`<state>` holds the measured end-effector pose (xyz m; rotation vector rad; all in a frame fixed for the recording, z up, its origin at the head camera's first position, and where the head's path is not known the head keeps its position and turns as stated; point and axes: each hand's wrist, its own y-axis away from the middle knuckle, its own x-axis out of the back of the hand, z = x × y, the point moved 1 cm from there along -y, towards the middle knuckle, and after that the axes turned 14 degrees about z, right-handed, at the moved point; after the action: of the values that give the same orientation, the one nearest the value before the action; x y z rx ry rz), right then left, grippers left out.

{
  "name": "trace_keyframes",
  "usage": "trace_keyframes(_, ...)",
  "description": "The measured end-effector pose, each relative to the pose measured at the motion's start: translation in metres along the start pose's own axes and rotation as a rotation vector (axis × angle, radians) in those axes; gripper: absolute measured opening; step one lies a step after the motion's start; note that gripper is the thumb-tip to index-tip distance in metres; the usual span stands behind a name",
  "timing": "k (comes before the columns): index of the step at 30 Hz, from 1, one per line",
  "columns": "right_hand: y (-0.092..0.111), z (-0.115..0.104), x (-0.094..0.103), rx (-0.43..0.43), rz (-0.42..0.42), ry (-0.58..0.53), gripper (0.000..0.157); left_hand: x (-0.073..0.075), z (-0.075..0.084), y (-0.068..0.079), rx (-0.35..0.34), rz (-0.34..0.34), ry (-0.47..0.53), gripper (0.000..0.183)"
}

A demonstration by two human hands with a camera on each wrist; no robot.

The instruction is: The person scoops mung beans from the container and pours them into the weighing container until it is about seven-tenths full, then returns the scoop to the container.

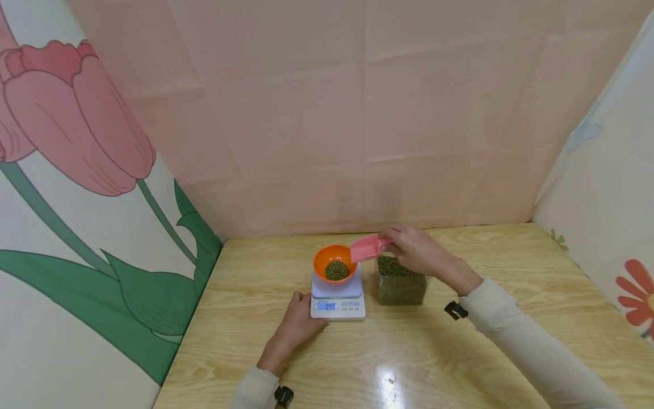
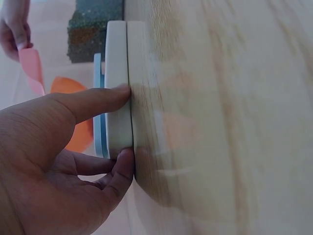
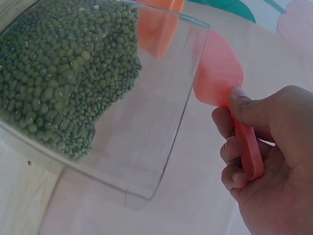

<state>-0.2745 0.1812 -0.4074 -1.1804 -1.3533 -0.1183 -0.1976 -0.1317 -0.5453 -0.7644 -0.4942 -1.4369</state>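
**Pink scoop (image 1: pixel 364 250) held at the rim of an orange bowl (image 1: pixel 327 254)**

A pale pink backdrop (image 1: pixel 306 113) spans the rear of the scene, flanked by a white covering (image 1: pixel 122 221) with a large pink tulip (image 1: pixel 76 122) at left and a second pale covering (image 1: pixel 587 187) with a red flower (image 1: pixel 636 295) at right. A wood-grain table (image 1: pixel 245 329) stretches below, a bright patch of glare near its front.

Two arms in pale sleeves (image 1: pixel 536 346) reach in from the front. The right hand (image 1: pixel 416 250), above a clear box (image 1: pixel 402 291), grips the scoop by its handle, fingers curled around it and thumb near the blade. The left hand (image 1: pixel 296 324) pinches the near left corner of a white kitchen scale (image 1: pixel 336 291), thumb on the front edge, fingers bent against the side.

The box, filled with green beans (image 3: pixel 58 63), stands just right of the scale. The bowl sits upright on the scale's platform, a small heap of beans (image 1: pixel 336 271) inside. The scoop is tilted at the bowl's right rim. Smallest of all, the scale's lit blue display (image 1: pixel 327 306) appears to read 0.99, though its digits are tiny from this angle.
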Motion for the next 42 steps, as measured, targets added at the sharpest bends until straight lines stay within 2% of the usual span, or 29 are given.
trace_keyframes(6, 0.002, 0.002, 0.006, -0.024, -0.005, 0.004, 0.023, 0.000, 0.000, 0.000, 0.003, -0.005, -0.002, 0.069)
trace_keyframes(28, 0.013, 0.008, 0.024, 0.035, 0.068, 0.042, 0.027, -0.002, -0.002, -0.001, 0.006, -0.017, -0.012, 0.068)
trace_keyframes(42, 0.016, 0.012, 0.033, 0.063, 0.106, 0.059, 0.023, 0.001, 0.001, -0.001, 0.011, -0.011, 0.013, 0.068)
